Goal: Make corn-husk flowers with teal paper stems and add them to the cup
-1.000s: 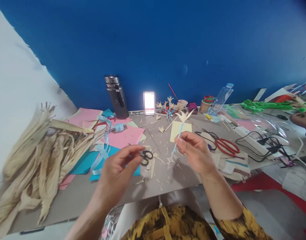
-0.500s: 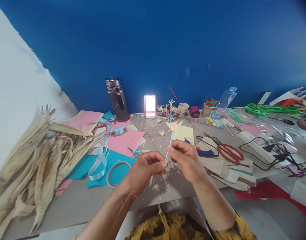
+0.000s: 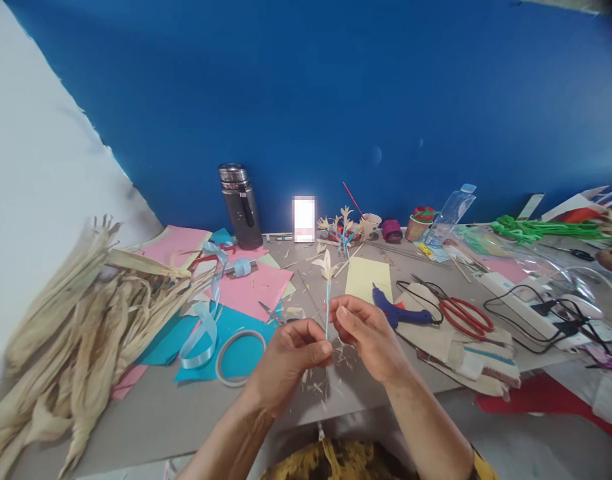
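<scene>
left hand (image 3: pixel 297 350) pinches the blue-stemmed flower (image 3: pixel 327 270) — right hand (image 3: pixel 363 330) curled beside it, grip unclear

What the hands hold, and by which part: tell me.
The left hand pinches a cream, papery flower low on its slim light-blue stem; the right hand possibly touches it.

Through the head camera I read one support surface: a grey-brown desk (image 3: pixel 136 420). At its left end I log a heap of dried husks (image 3: pixel 83 327). Beside it lie a blue sheet (image 3: pixel 206 369) and a pink sheet (image 3: pixel 249 283), their edges meeting. Mid-surface I note pale scraps (image 3: pixel 313 387) and a yellow sheet (image 3: pixel 369 277). A white power strip (image 3: pixel 517 301) lies toward the right; a paper cup (image 3: pixel 370 227) stands near the rear edge.
</scene>
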`<control>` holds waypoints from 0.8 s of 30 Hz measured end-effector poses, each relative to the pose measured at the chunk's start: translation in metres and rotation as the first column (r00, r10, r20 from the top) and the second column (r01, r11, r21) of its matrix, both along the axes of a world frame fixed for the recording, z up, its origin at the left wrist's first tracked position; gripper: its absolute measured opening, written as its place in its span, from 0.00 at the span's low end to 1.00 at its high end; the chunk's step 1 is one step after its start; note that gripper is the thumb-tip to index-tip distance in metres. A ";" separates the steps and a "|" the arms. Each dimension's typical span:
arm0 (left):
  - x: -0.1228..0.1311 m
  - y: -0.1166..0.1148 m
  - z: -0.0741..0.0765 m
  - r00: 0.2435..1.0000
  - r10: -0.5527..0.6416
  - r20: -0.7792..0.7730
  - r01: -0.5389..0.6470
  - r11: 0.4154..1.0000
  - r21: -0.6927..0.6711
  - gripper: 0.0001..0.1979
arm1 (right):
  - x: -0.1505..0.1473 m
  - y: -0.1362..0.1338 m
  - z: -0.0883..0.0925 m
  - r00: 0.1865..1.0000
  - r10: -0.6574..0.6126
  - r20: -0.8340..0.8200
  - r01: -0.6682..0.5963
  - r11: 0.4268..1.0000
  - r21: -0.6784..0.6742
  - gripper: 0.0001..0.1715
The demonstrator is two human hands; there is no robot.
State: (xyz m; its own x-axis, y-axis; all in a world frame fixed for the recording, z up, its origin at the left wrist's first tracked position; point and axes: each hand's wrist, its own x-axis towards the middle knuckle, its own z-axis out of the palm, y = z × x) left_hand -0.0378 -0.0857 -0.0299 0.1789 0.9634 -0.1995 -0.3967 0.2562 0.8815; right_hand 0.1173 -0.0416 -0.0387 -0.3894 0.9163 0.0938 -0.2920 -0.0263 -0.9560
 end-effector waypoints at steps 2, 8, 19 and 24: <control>0.003 -0.002 0.002 0.995 0.079 -0.067 -0.077 0.996 0.034 0.12 | -0.001 -0.003 -0.001 0.999 0.024 0.034 -0.024 1.000 0.018 0.20; 0.010 -0.005 0.000 0.969 0.197 -0.150 -0.189 0.980 0.065 0.11 | -0.005 -0.009 0.003 0.996 0.005 0.091 -0.011 0.997 0.073 0.18; -0.039 -0.023 0.007 0.760 0.357 -0.543 -0.272 0.934 0.234 0.15 | 0.003 -0.011 -0.007 0.990 0.104 0.097 -0.106 0.994 0.016 0.23; -0.029 -0.012 0.011 0.882 0.347 -0.318 -0.275 0.928 0.250 0.13 | -0.005 -0.016 -0.011 0.985 0.151 0.088 -0.154 0.988 0.032 0.22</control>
State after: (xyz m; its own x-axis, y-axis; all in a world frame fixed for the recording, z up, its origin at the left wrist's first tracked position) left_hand -0.0665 -0.0979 -0.0190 -0.1834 0.9830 0.0017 -0.0837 -0.0174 0.9963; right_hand 0.1120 -0.0575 -0.0500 -0.5325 0.8418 0.0884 -0.2053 -0.0271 -0.9783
